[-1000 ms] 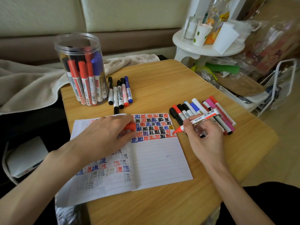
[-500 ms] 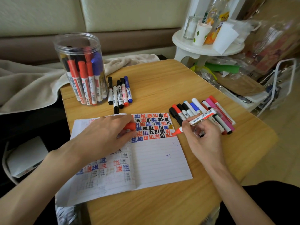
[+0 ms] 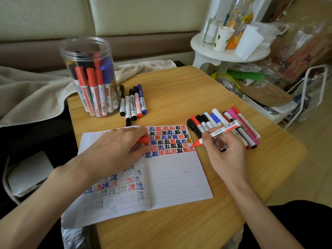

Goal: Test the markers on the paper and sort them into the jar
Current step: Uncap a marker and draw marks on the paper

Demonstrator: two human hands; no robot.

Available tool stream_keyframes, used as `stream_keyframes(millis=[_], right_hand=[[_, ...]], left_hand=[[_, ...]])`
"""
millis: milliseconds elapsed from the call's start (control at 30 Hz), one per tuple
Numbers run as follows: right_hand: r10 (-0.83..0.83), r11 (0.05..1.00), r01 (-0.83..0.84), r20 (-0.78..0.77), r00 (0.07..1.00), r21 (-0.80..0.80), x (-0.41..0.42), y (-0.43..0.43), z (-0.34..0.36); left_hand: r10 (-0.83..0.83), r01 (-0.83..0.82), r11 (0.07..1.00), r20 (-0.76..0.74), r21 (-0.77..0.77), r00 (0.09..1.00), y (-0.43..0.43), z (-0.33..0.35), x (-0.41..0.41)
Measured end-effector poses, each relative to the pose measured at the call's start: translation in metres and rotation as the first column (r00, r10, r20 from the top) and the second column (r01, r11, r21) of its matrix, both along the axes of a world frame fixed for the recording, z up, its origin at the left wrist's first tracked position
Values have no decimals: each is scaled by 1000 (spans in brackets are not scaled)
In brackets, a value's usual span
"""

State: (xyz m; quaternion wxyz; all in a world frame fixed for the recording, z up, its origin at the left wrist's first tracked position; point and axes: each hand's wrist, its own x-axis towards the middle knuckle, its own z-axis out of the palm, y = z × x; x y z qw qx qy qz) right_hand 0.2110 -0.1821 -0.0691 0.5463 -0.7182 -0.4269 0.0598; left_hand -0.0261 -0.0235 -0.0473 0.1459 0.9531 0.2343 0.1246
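Two hands at paper: right hand grip holding red marker, tip down; left hand pinching cap.

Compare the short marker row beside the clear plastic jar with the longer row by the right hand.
The short marker row has five markers, the longer row more. The longer row includes pink, the short row none. The right hand overlaps the longer row, not the short row. Both lie on the wooden table.

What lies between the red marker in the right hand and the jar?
Only five loose markers, lying flat on the table beside the jar. The jar's mouth looks open, so the red marker could likely pass over them.
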Motion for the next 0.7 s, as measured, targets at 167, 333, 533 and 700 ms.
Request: stream_keyframes(millis=[167, 333, 533, 700], right_hand=[[0, 1000, 0, -5, 1000, -19, 1, 0, -1], [-33, 999, 33, -51, 998, -3, 1, -1, -2], [-40, 999, 40, -2, 999, -11, 1, -1, -1], [-39, 999, 40, 10, 999, -23, 0, 0, 0]], left_hand=[[0, 0, 1000, 13, -9, 1000, 0, 0, -1], [1, -1, 1000, 20, -16, 1000, 0, 0, 0], [3, -3, 1000, 12, -6, 1000, -1, 1, 0], [12, -12, 1000, -4, 1, 1000, -1, 2, 0]])
